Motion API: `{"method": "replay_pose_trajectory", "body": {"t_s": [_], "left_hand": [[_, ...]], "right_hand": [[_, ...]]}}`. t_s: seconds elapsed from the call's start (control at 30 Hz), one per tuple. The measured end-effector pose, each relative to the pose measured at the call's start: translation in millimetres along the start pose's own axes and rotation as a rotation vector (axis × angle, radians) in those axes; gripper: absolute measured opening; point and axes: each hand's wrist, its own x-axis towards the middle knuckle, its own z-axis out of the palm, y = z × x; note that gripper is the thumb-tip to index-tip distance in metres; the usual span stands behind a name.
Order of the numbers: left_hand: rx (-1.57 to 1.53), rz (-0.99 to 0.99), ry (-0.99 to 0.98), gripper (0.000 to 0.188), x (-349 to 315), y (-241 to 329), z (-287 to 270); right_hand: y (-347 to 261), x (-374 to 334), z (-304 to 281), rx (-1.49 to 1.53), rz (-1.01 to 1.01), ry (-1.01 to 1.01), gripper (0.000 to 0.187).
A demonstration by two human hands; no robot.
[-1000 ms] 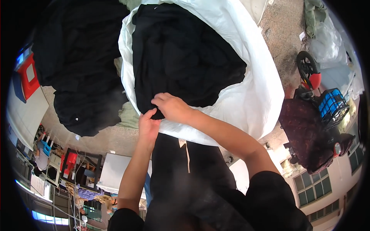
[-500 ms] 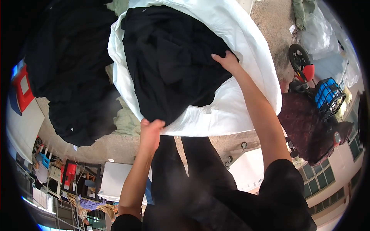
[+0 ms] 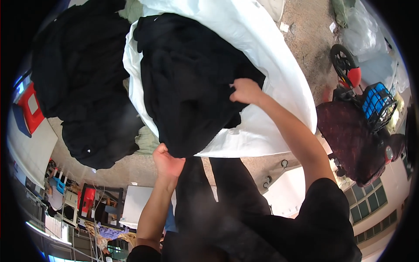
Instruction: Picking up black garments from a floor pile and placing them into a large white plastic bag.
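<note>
A black garment [image 3: 187, 83] lies spread inside a large white sack [image 3: 288, 96] with its mouth wide open. My left hand [image 3: 168, 161] is closed on the garment's near end, by the sack's rim. Farther off and to the right, my right hand [image 3: 246, 91] pinches the cloth near its right side. The garment is bunched, so its exact kind does not show. Another heap of black clothing [image 3: 87, 83] lies left of the sack, on some pale green cloth [image 3: 146, 140].
At the right stands a scooter with a dark red cover [image 3: 349, 139] and a black basket [image 3: 379, 107]. A wheel [image 3: 342, 61] and clear plastic bags [image 3: 362, 37] lie beyond it. Near my legs are a white table [image 3: 137, 203] and a white wheeled thing [image 3: 286, 192]. A red box [image 3: 32, 109] sits far left.
My right hand has moved left and nearer, from the garment's right edge onto its body, fingers now closed. My left hand has drawn the near end slightly toward me.
</note>
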Motion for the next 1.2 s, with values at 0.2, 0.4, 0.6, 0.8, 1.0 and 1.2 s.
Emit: {"method": "replay_pose_trajectory", "body": {"t_s": [0.2,0.4,0.6,0.8,1.0,1.2], "left_hand": [[0.321,0.238,-0.15,0.032,16.1,-7.6,-30.8],[0.52,0.359,-0.016,0.054,11.8,8.7,-6.9],[0.383,0.083,-0.082,0.038,25.9,6.3,-0.2],[0.543,0.179,0.012,0.023,19.9,-2.1,3.2],[1.109,0.382,0.116,0.018,-1.6,0.4,8.9],[0.507,0.241,0.22,0.041,-65.9,65.0,-29.9]], "right_hand": [[-114.1,-77.2,49.4,0.888,-0.303,-0.123,0.043],[-125.3,-26.1,34.3,1.093,-0.447,0.187,0.037],[151.8,34.4,30.1,0.81,0.047,0.665,0.014],[108.9,5.9,20.0,0.453,0.089,0.466,0.037],[53.6,-2.5,28.4,-0.232,0.046,0.176,0.035],[-21.0,-87.4,83.0,0.176,-0.46,-0.01,0.023]]}}
